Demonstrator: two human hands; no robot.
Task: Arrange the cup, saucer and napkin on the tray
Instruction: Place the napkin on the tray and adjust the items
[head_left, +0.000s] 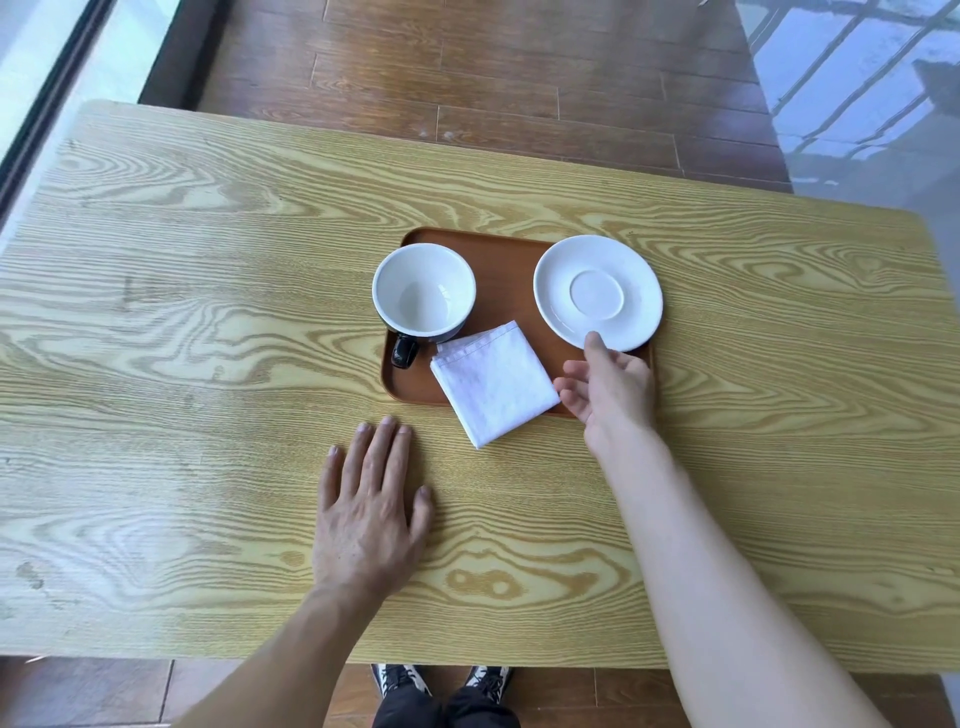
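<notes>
A brown tray (506, 280) lies on the wooden table. On its left side stands an empty cup (423, 291), white inside and dark outside, with its handle pointing toward me. A white saucer (597, 291) covers the tray's right end and overhangs its rim. My right hand (608, 387) pinches the saucer's near edge, thumb on top. A folded white napkin (493, 382) lies askew between them, its near corner hanging over the tray's front edge onto the table. My left hand (371, 512) rests flat on the table, fingers spread, in front of the tray.
The light wooden table (208, 312) stretches wide to the left and right of the tray. Dark wood floor lies beyond its far edge. My shoes (441, 680) show under the near edge. A window frame runs along the left.
</notes>
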